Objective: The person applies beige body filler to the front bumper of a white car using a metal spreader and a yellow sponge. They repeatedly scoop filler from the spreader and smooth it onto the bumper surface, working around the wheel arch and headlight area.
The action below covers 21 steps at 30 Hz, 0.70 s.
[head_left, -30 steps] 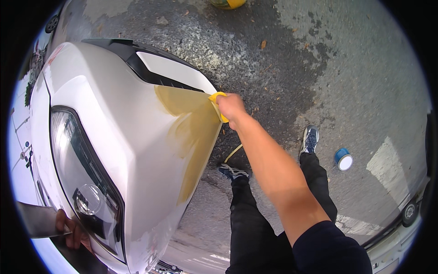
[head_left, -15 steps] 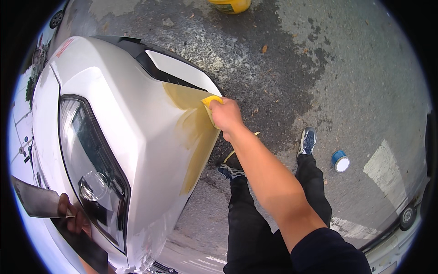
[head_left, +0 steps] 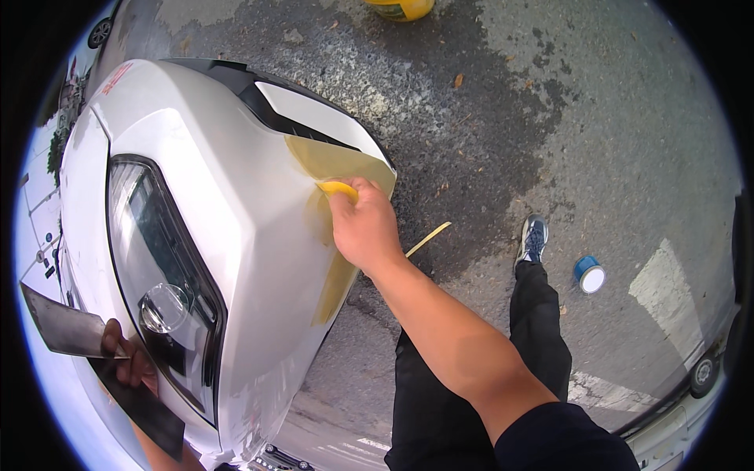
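A white car bumper corner [head_left: 228, 235] fills the left half, with a dark headlight [head_left: 157, 259] set in it. A patch of yellow filler [head_left: 334, 161] covers the bumper's right edge. My right hand [head_left: 363, 228] presses a small yellow spreader [head_left: 338, 188] flat against that patch. My left hand [head_left: 129, 361] at the lower left grips a flat grey metal board [head_left: 67, 330], held beside the headlight.
A blue and white round tin [head_left: 589, 275] lies on the asphalt at the right, by my shoe [head_left: 532, 238]. A yellow tub [head_left: 400, 8] stands at the top edge. A thin yellow strip [head_left: 428, 238] lies on the ground below the bumper. Another car's edge [head_left: 691, 400] shows at the lower right.
My right hand has drawn the yellow spreader leftward and down, from the bumper's right edge onto the filler patch. My left hand and the board stayed roughly in place.
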Each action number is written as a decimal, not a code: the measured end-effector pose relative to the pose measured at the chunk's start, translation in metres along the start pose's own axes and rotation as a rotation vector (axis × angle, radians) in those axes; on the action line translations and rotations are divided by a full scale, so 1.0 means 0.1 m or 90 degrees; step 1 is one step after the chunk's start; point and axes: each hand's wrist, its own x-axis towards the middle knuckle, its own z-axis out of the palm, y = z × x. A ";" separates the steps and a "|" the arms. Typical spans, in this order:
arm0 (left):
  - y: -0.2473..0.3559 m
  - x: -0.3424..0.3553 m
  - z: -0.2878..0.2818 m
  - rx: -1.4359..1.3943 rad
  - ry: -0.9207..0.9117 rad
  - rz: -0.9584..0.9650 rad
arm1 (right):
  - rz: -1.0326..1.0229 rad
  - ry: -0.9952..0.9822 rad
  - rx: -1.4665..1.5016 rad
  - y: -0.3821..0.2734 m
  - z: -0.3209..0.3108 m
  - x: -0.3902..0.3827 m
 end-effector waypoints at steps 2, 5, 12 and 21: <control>0.00 0.00 0.02 0.004 0.003 0.008 | -0.045 0.000 0.005 0.00 0.00 -0.11; 0.02 0.01 0.03 0.016 -0.005 0.000 | -0.096 0.001 0.021 0.01 -0.01 -0.27; 0.02 -0.01 0.06 0.039 -0.021 0.000 | -0.160 -0.024 0.114 0.14 0.01 -0.64; 0.09 -0.05 -0.06 0.014 0.021 0.048 | -0.145 -0.121 0.197 0.50 -0.21 -0.85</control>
